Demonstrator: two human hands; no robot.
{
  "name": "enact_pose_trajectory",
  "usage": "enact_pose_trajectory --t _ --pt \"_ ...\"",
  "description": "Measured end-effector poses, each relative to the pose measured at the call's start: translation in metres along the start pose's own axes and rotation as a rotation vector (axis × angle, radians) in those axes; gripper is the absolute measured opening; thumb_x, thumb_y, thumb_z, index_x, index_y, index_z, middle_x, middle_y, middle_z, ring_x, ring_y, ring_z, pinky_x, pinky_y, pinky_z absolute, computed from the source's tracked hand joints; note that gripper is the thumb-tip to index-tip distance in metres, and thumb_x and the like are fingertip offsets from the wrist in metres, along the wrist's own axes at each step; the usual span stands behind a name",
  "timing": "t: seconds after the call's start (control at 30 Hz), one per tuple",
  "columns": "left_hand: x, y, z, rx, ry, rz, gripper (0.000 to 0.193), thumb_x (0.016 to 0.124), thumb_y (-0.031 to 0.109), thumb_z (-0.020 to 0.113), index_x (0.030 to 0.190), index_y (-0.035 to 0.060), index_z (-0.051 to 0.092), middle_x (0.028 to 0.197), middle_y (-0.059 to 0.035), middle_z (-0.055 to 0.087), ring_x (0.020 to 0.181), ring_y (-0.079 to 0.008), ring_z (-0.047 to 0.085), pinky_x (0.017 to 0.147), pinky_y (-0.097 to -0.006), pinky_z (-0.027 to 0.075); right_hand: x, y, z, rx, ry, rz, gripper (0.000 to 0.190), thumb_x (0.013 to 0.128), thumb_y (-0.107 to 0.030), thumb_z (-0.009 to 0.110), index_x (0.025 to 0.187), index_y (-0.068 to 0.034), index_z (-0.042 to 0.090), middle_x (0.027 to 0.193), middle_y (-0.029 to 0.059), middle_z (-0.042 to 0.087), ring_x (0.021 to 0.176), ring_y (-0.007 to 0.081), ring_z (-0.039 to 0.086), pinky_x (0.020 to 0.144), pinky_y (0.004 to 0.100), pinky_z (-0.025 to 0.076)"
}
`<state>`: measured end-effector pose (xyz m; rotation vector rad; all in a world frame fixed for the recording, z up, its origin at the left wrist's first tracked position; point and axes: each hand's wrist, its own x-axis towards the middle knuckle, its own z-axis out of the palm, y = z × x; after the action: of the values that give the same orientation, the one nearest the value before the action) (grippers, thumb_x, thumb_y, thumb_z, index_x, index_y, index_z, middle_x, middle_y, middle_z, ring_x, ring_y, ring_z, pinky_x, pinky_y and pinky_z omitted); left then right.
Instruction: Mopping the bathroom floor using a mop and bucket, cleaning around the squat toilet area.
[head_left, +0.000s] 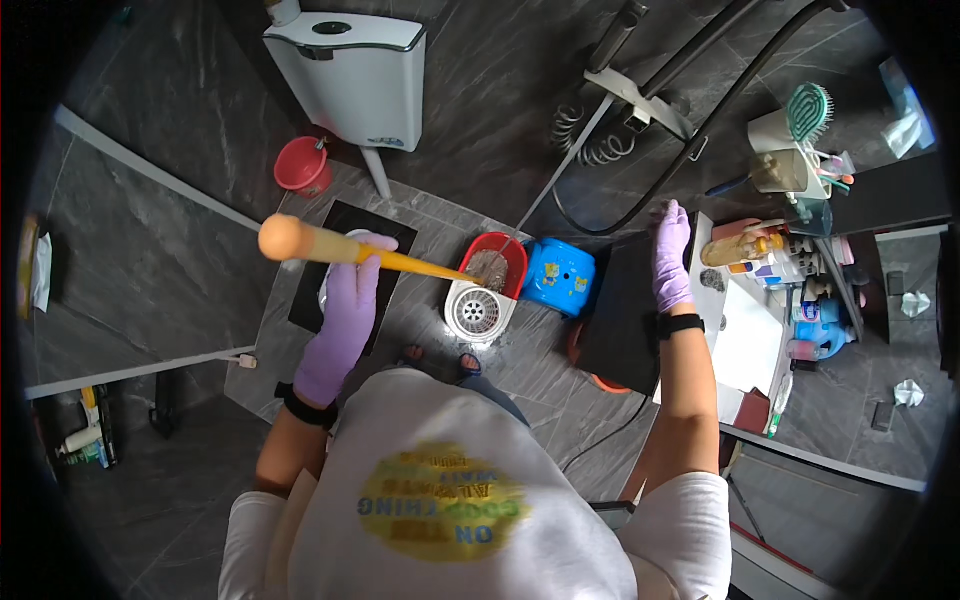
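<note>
My left hand (349, 300), in a purple rubber glove, grips the orange-yellow mop handle (420, 264). The handle slants down to a red and white mop bucket (514, 262) on the floor. Grey, stringy mop material (487, 268) shows in the red part; the white spin basket (477, 310) is on the near side. A straight pale streak (564, 166), perhaps water, runs from the shower mixer (637, 101) into the bucket. My right hand (672, 251), gloved too, is by the far edge of the washbasin cabinet (626, 315); its fingers lie close together and its contact is unclear.
A blue plastic stool (561, 276) stands against the bucket's right side. Left of it is a squat toilet (326, 285) under a white cistern (352, 75), beside a red pail (303, 166). Bottles (750, 247) crowd the washbasin (750, 337). A black shower hose (671, 169) hangs on the wall.
</note>
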<state>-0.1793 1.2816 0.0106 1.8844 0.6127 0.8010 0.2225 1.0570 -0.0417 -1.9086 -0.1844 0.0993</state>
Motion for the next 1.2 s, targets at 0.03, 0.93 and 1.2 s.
enact_pose_trajectory --t 0.03,0.93,1.2 --pt "0.0 0.001 -0.001 0.003 -0.015 -0.045 0.014 0.084 0.003 0.039 0.092 0.0009 0.051 0.09 -0.0106 0.054 0.084 -0.0227 0.051 0.078 -0.0306 0.038 0.015 0.003 -0.002 0.006 0.042 0.029 0.029 0.088 -0.029 0.042 0.084 -0.002 0.053 0.065 0.0039 0.057 0.055 0.01 0.051 0.05 0.0229 0.04" --pt "-0.018 0.0 -0.008 -0.041 -0.049 -0.032 0.017 0.085 0.002 0.03 0.098 0.0023 0.04 0.097 -0.0108 0.048 0.095 -0.0195 0.046 0.088 -0.0303 0.034 0.13 0.023 -0.003 0.155 -0.187 -0.249 0.036 0.086 -0.036 0.046 0.104 -0.006 0.055 0.076 -0.0014 0.055 0.058 0.0058 0.045 0.05 0.0189 0.035" --pt "-0.019 0.013 -0.006 0.067 -0.007 -0.071 0.018 0.082 0.002 0.033 0.097 0.0026 0.043 0.097 -0.0112 0.05 0.092 -0.0209 0.049 0.086 -0.03 0.036 0.036 0.005 0.064 0.057 0.318 -0.195 0.028 0.087 -0.025 0.044 0.088 0.002 0.053 0.081 0.0093 0.054 0.074 0.0181 0.047 0.072 0.0292 0.04"
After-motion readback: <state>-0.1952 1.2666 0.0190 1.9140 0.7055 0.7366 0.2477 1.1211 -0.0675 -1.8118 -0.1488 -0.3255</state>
